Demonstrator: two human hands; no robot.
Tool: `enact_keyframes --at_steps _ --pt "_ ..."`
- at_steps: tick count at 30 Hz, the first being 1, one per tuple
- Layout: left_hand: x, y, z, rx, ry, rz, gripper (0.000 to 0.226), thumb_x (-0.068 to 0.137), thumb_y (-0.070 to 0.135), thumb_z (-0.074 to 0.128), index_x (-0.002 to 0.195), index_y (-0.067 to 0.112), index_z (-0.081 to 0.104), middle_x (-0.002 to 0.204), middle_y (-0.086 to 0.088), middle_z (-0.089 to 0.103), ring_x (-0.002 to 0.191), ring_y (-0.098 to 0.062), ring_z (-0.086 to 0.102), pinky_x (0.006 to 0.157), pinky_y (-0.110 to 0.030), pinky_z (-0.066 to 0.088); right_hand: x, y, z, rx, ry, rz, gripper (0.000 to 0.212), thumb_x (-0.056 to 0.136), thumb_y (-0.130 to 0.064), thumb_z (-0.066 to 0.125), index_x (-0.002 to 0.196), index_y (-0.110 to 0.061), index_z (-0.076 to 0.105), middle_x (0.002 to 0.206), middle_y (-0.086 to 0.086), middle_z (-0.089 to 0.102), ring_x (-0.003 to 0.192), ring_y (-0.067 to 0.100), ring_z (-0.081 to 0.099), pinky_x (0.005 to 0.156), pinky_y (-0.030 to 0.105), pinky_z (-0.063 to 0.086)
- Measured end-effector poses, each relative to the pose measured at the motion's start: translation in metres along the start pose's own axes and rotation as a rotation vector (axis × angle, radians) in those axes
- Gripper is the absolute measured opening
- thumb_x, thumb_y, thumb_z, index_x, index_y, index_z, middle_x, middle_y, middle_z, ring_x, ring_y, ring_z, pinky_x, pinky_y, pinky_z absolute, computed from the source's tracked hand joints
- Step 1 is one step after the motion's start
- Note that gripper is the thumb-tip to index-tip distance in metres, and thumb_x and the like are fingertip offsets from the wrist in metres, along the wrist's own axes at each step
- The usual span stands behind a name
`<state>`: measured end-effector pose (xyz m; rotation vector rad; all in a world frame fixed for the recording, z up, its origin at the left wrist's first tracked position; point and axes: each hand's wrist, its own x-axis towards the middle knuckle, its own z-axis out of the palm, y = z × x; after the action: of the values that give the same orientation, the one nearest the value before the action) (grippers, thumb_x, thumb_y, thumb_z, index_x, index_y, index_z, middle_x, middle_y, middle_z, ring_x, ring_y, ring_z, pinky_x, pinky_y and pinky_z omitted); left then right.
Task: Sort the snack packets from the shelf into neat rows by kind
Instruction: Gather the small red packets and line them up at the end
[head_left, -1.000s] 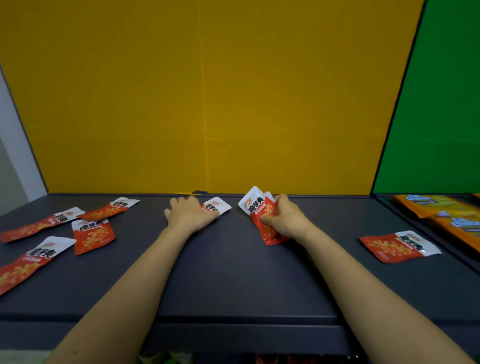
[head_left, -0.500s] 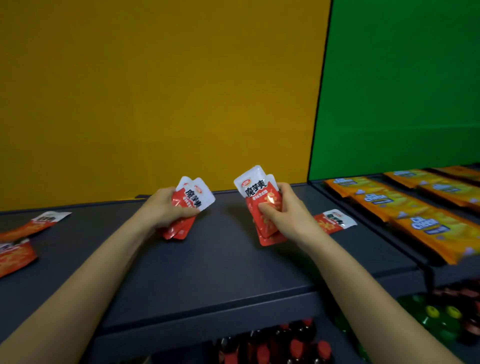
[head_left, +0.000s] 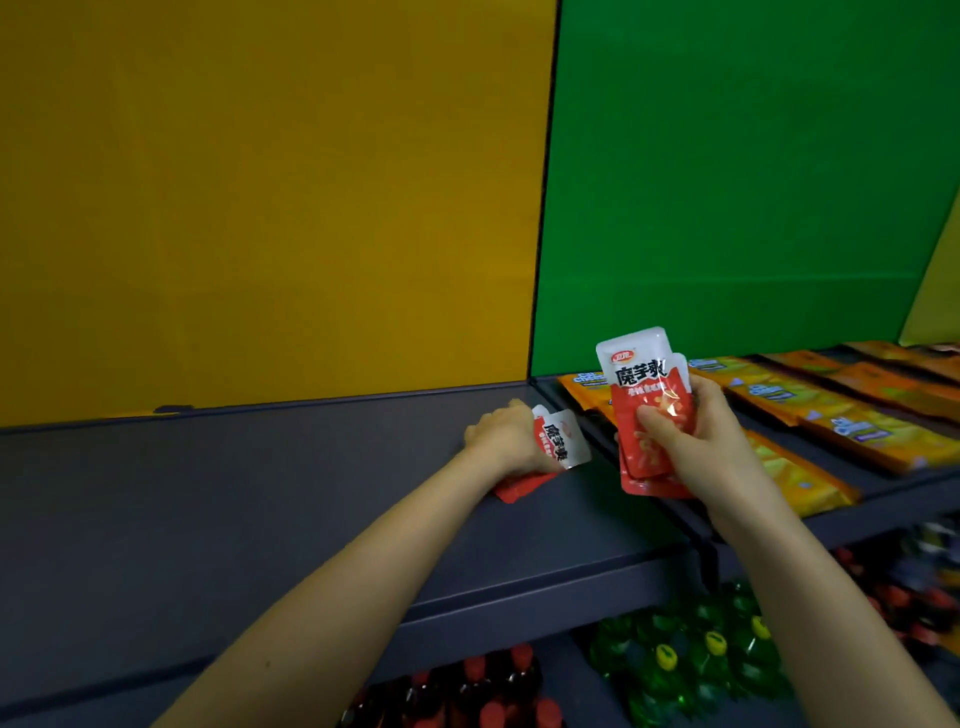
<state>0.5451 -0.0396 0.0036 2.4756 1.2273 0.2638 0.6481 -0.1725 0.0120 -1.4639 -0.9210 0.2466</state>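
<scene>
Right of centre in the frame, the left hand clutches a small bundle of red-and-white plastic snack packets low against the dark grey metal shelf; whether its lower corner touches the board is hard to tell. Just to its right, the right hand grips a taller fan of the same red-and-white packets, held upright with the thumb pressed across the front. Both bundles are one kind, so the sensible move is to lay them singly in a straight line on the bare grey board, edges parallel and labels facing one way. The film looks slippery, and a loose pinch could spill the fan. At the right edge, long orange and yellow wrapped packets lie in rows of their own, and the red ones belong off that section.
</scene>
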Motion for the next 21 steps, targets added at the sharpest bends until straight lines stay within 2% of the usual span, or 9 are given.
enact_keyframes --at_steps 5,7,10,12,15,18,21 --pt "-0.005 -0.006 -0.013 -0.187 -0.105 -0.115 0.064 0.07 0.034 0.078 0.12 0.007 0.047 0.123 -0.01 0.059 0.107 -0.027 0.061 0.087 -0.036 0.052 0.009 0.002 0.006 0.019 -0.065 -0.002 0.031 0.09 -0.009 0.057 0.116 -0.02 0.043 0.107 0.005 0.058 0.095 0.02 0.057 0.087 0.036 0.047" --pt "-0.013 -0.015 -0.017 -0.135 -0.065 -0.103 0.056 0.073 0.033 0.075 0.117 0.01 0.05 0.122 -0.009 0.06 0.106 -0.027 0.06 0.087 -0.036 0.052 0.011 0.002 0.022 0.045 -0.119 0.0 0.033 0.09 -0.009 0.057 0.118 -0.02 0.042 0.108 0.006 0.059 0.096 0.021 0.058 0.088 0.037 0.048" --pt "-0.041 -0.045 -0.037 -0.032 0.158 -0.132 0.048 0.079 0.037 0.067 0.114 0.011 0.046 0.124 -0.009 0.056 0.113 -0.03 0.053 0.085 -0.035 0.044 0.01 -0.004 0.057 0.092 -0.221 -0.015 0.032 0.09 -0.01 0.058 0.112 -0.025 0.041 0.108 0.004 0.06 0.095 0.02 0.058 0.084 0.033 0.046" --pt "-0.064 -0.082 -0.058 -0.079 0.338 -0.206 0.048 0.081 0.039 0.065 0.115 0.011 0.046 0.126 -0.01 0.055 0.117 -0.032 0.051 0.086 -0.035 0.041 0.007 -0.011 0.084 0.116 -0.29 -0.032 0.031 0.089 -0.012 0.059 0.111 -0.026 0.042 0.107 0.003 0.06 0.093 0.018 0.059 0.081 0.031 0.045" --pt "-0.106 -0.151 -0.091 -0.339 0.524 -0.325 0.048 0.078 0.034 0.069 0.116 0.011 0.051 0.123 -0.01 0.06 0.113 -0.029 0.055 0.094 -0.037 0.046 -0.004 -0.025 0.131 0.128 -0.437 -0.023 0.03 0.089 -0.017 0.06 0.11 -0.028 0.042 0.108 0.002 0.06 0.094 0.019 0.06 0.078 0.031 0.044" --pt "-0.163 -0.213 -0.117 -0.607 0.716 -0.396 0.036 0.079 0.021 0.071 0.112 0.011 0.058 0.113 -0.011 0.066 0.096 -0.023 0.062 0.083 -0.031 0.047 -0.024 -0.042 0.186 0.119 -0.626 0.006 0.02 0.088 -0.015 0.061 0.101 -0.024 0.048 0.109 0.006 0.063 0.093 0.022 0.062 0.08 0.034 0.048" --pt "-0.221 -0.266 -0.14 -0.725 0.866 -0.503 0.04 0.081 0.018 0.069 0.117 0.01 0.056 0.109 -0.01 0.065 0.095 -0.024 0.062 0.085 -0.034 0.047 -0.051 -0.062 0.247 0.137 -0.79 0.042 0.024 0.088 -0.012 0.06 0.11 -0.016 0.05 0.109 0.01 0.065 0.086 0.02 0.062 0.076 0.032 0.049"
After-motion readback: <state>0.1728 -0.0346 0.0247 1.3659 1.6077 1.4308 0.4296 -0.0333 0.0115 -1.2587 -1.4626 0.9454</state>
